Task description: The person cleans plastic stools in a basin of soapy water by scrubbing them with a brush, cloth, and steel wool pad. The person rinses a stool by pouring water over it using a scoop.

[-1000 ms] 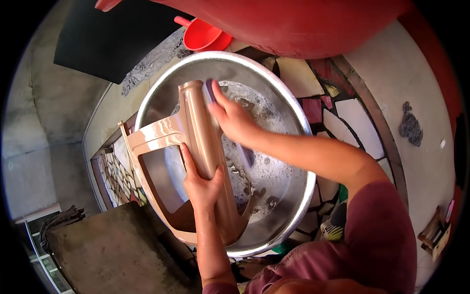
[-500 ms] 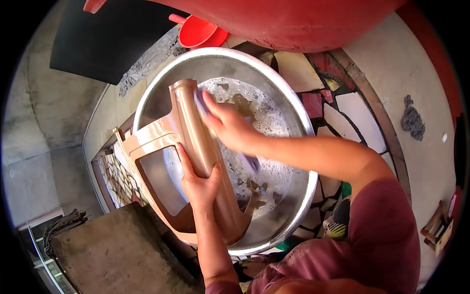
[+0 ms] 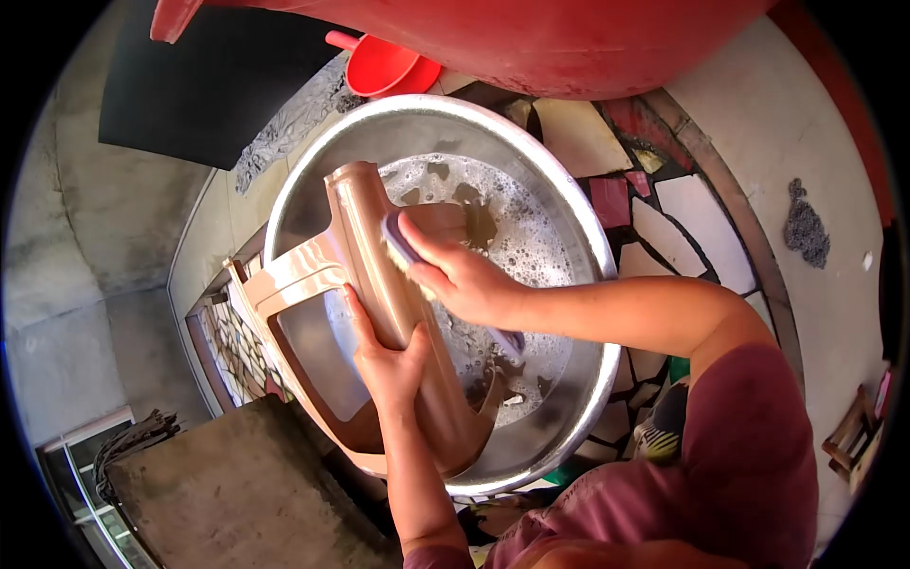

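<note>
A glossy tan plastic frame, with a rounded bar and a rectangular opening, leans across a large metal basin of sudsy water. My left hand is closed on the frame beside the opening, its thumb lying over the bar. In my right hand is a purple-backed scrub brush. The brush's pale bristles face the bar's upper part, and its handle end sticks out below my wrist. The frame's lower parts dip into the basin, partly hidden by bar and suds.
A big red tub overhangs the basin's far side, with a red dipper beside it. A stained slab stands at lower left. Broken-tile paving surrounds the basin at right, and a small wooden stool sits at far right.
My right hand and the scrub brush have moved a little down along the bar. My left hand keeps its hold on the frame. The view has shifted slightly.
</note>
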Available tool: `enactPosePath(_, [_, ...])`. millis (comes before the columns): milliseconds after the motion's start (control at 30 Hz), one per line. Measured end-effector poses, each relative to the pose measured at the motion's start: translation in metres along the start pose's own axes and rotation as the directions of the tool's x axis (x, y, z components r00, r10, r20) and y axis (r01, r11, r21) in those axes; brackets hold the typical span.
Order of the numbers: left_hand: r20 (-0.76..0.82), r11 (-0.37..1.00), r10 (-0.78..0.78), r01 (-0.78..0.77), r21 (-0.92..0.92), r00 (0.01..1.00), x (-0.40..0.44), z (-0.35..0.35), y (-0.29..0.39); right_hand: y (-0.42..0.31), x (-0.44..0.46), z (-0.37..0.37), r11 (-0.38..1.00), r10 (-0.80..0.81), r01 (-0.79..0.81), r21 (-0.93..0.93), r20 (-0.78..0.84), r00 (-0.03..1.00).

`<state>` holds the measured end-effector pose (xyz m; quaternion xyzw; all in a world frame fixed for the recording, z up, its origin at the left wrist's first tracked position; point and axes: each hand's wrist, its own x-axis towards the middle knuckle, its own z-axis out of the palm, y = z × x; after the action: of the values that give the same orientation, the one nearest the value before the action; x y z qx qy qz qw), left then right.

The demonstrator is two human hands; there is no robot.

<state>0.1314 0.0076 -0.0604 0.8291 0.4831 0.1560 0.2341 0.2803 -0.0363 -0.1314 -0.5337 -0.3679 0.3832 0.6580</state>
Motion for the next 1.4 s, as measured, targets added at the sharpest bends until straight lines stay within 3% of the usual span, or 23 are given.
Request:
enactPosePath(33, [-0.005,1.0,-0.003,0.003,-0.001,1.0,0.001,-0.001,0.0,-0.005,-0.006,0.001,0.991,-0.055,0.054,-0.126,0.0,0.999])
enactPosePath(67, [-0.016,1.0,-0.003,0.003,-0.005,1.0,0.003,-0.001,0.003,-0.01,-0.01,-0.003,0.983,0.042,-0.035,-0.178,0.035,0.999])
enactPosePath(133, [0.001,0.997,-0.067,0.067,-0.03,0.998,-0.001,0.002,0.011,-0.028,-0.007,-0.011,0.962,0.037,-0.025,-0.273,0.041,0.998])
enactPosePath(200, [-0.046,0.999,0.051,-0.051,-0.016,0.998,-0.004,0.008,0.013,-0.039,-0.002,-0.013,0.931,0.042,-0.022,-0.365,0.048,0.998])
enactPosePath(233, [-0.01,0.999,-0.03,0.03,-0.016,0.999,-0.004,0.007,0.017,-0.041,0.004,-0.014,0.903,0.036,0.003,-0.43,0.082,0.996])
enactPosePath(267, [-0.048,0.999,0.033,-0.031,0.043,0.998,-0.003,0.008,0.016,-0.046,0.014,-0.016,0.869,0.034,0.031,-0.494,0.123,0.992])
enactPosePath(333, [0.002,0.99,-0.084,0.084,0.113,0.996,-0.006,0.009,0.028,-0.069,0.053,-0.03,0.858,0.163,-0.113,-0.501,0.057,0.985])
enactPosePath(400, [-0.029,0.99,-0.037,0.041,0.137,0.999,-0.007,0.017,0.027,-0.06,0.068,-0.028,0.744,-0.011,-0.015,-0.668,-0.035,0.999])
enactPosePath(467, [-0.018,0.981,-0.051,0.053,0.186,0.999,-0.011,0.02,0.031,-0.066,0.042,-0.026,0.728,0.077,-0.072,-0.681,-0.023,0.997])
enactPosePath(533, [-0.01,0.978,-0.051,0.052,0.202,0.999,-0.014,0.022,0.033,-0.056,0.005,-0.024,0.69,0.048,0.036,-0.723,0.095,0.994])
enactPosePath(567, [-0.005,0.969,-0.048,0.048,0.242,0.999,-0.015,0.026,0.034,-0.063,0.001,-0.025,0.594,0.051,0.081,-0.8,0.138,0.989])
enactPosePath(667, [-0.034,0.971,0.058,-0.049,0.233,0.998,-0.019,0.035,0.029,-0.071,0.055,-0.039,0.453,0.007,-0.005,-0.891,-0.003,1.0])
enactPosePath(733, [-0.043,0.968,0.058,-0.046,0.245,0.997,-0.02,0.033,0.031,-0.078,0.05,-0.034,0.41,0.052,-0.023,-0.912,-0.001,0.999])
enactPosePath(800, [0.025,0.965,-0.055,0.047,0.257,0.998,-0.018,0.026,0.036,-0.088,0.012,-0.022,0.467,0.188,-0.003,-0.884,0.096,0.977])
enactPosePath(833, [-0.057,0.973,0.05,-0.036,0.228,0.997,-0.016,0.028,0.032,-0.089,-0.001,-0.021,0.449,0.258,0.04,-0.893,0.172,0.951])
enactPosePath(867, [-0.065,0.976,0.042,-0.027,0.218,0.997,-0.017,0.03,0.03,-0.087,0.007,-0.023,0.439,0.261,0.049,-0.897,0.18,0.949])
enactPosePath(933, [-0.013,0.97,0.029,-0.026,0.242,0.999,-0.019,0.029,0.025,-0.077,0.045,-0.028,0.425,0.056,-0.061,-0.903,-0.041,0.998])
enactPosePath(967, [-0.012,0.97,0.025,-0.021,0.243,1.0,-0.021,0.029,0.022,-0.089,0.069,-0.036,0.397,0.156,-0.068,-0.915,-0.006,0.988])
enactPosePath(1133, [-0.025,0.977,0.036,-0.03,0.209,0.999,-0.014,0.029,0.023,-0.097,0.017,-0.019,0.391,0.153,0.022,-0.92,0.088,0.984])
enactPosePath(1267, [-0.011,0.972,0.022,-0.019,0.232,1.0,-0.017,0.03,0.025,-0.099,0.072,-0.033,0.301,0.143,-0.043,-0.953,0.001,0.99])
enactPosePath(1333, [-0.028,0.975,0.021,-0.014,0.222,0.999,-0.017,0.03,0.022,-0.089,0.054,-0.023,0.385,0.09,-0.025,-0.923,0.011,0.996])
enactPosePath(1367, [-0.013,0.974,0.014,-0.011,0.227,1.0,-0.017,0.028,0.021,-0.09,0.033,-0.019,0.393,0.166,-0.028,-0.919,0.041,0.985])
enactPosePath(1400, [-0.003,0.973,0.006,-0.005,0.232,1.0,-0.015,0.027,0.02,-0.078,0.01,-0.021,0.41,0.123,0.081,-0.908,0.143,0.982])
